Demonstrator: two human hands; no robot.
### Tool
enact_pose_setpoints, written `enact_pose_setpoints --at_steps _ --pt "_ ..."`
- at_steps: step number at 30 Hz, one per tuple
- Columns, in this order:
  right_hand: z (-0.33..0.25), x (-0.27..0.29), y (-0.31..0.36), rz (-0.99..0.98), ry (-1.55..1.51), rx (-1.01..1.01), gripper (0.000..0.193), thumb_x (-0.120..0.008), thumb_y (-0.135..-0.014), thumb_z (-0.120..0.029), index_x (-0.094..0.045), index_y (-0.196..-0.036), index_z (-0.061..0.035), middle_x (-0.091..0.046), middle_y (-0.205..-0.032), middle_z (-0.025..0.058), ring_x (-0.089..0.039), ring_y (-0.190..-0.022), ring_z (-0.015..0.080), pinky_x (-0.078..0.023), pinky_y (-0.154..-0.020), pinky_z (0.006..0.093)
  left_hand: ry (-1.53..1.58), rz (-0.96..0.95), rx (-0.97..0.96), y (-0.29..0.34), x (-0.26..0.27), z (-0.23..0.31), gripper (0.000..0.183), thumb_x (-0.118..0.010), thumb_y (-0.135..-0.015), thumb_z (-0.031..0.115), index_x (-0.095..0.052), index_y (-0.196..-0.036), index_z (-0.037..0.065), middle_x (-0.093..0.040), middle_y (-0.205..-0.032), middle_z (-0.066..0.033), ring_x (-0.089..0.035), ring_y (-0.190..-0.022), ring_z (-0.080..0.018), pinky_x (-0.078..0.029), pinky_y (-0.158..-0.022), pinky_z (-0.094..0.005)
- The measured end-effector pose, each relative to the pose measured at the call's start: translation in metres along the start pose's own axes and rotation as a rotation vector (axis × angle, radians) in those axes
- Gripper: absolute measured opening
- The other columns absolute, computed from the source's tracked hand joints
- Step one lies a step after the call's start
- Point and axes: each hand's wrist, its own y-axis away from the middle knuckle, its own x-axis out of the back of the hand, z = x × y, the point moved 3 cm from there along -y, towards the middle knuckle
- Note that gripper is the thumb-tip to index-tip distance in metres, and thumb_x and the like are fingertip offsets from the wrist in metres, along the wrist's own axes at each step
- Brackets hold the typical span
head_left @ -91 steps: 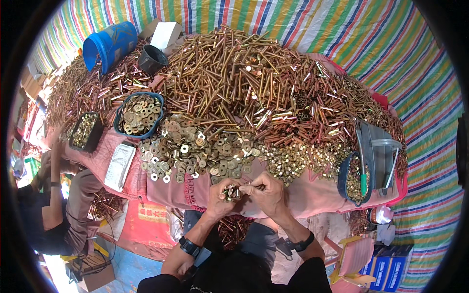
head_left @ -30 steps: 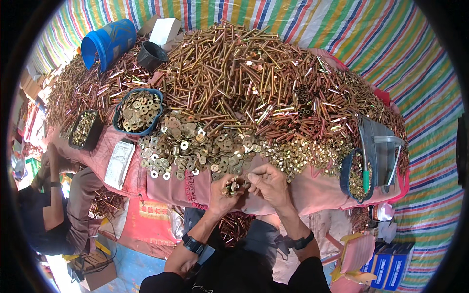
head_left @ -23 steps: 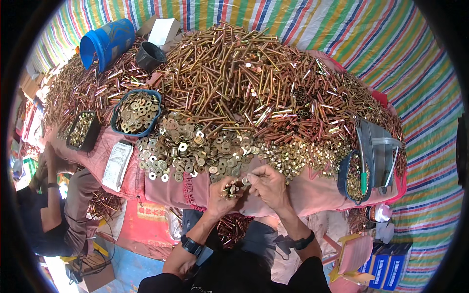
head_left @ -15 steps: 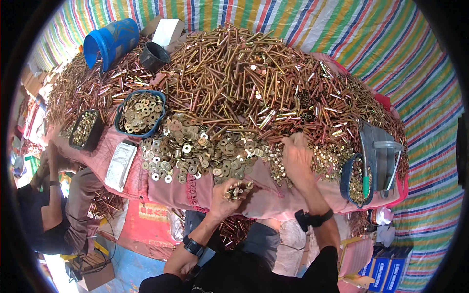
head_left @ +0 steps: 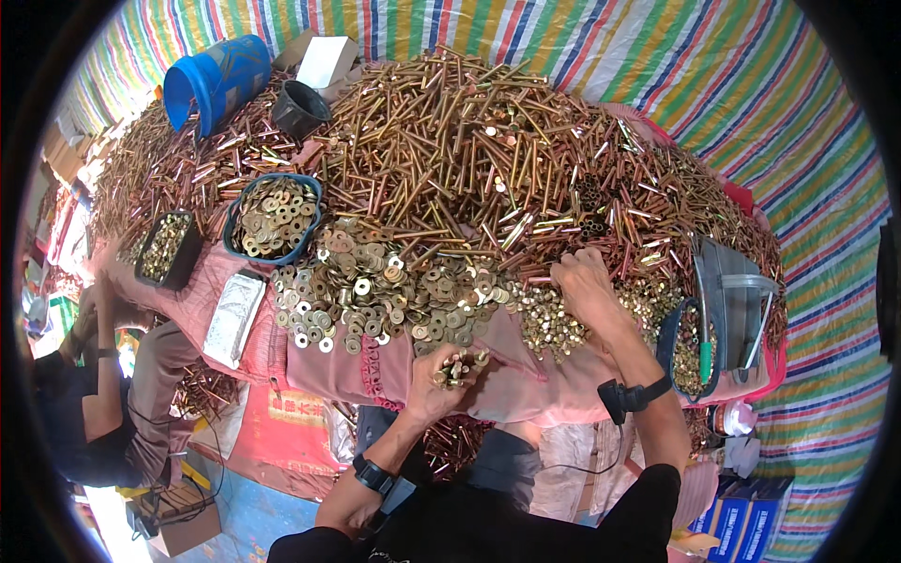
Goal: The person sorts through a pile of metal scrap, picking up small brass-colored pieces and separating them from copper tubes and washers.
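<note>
My left hand [head_left: 434, 387] is closed around a bunch of short brass-coloured bolts [head_left: 460, 368], their ends pointing up, above the near edge of the pink cloth [head_left: 404, 375]. Further right, my right hand [head_left: 582, 281] reaches to where the heap of long coppery bolts and tubes [head_left: 450, 141] meets a spread of small gold nuts [head_left: 544, 324]. Its fingers are curled down and pressed together at the heap; whatever they hold is hidden. Between and beyond my hands lies a pile of flat round washers [head_left: 375, 291].
A blue basket of washers [head_left: 274, 218], a dark tray of nuts [head_left: 166, 249] and a silver packet [head_left: 235, 319] sit left. At right are a nut-filled basket [head_left: 690, 357] and a grey scoop-like container [head_left: 732, 300]. A blue bucket [head_left: 221, 84] lies behind. Another person [head_left: 94, 394] works at far left.
My right hand has shifted a little to the right and nearer, its forearm swinging right. My left hand stays almost in place with the bolts.
</note>
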Motion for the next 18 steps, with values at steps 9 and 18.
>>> enact_pose_setpoints --at_steps 9,18 --pt "-0.036 0.040 0.050 0.069 -1.127 -0.431 0.023 -0.079 -0.093 -0.008 -0.074 -0.114 -0.0015 -0.070 -0.089 0.0003 -0.057 -0.074 0.0067 -0.049 -0.067 0.0258 -0.042 0.032 -0.007 0.000 0.000 0.003 0.023 -0.085 -0.087 0.010 -0.072 -0.105 0.004 -0.074 -0.088 -0.0117 -0.072 -0.073 -0.0224 -0.056 -0.068 -0.0357" --pt "-0.092 0.069 0.038 -0.038 -1.241 -0.342 0.027 -0.083 -0.091 -0.011 -0.073 -0.115 -0.0006 -0.071 -0.088 -0.0009 -0.064 -0.077 0.0028 -0.051 -0.064 0.0242 -0.062 0.008 0.053 0.000 0.003 0.014 0.019 -0.084 -0.089 0.009 -0.071 -0.103 0.004 -0.073 -0.087 -0.0111 -0.072 -0.074 -0.0187 -0.056 -0.068 -0.0340"
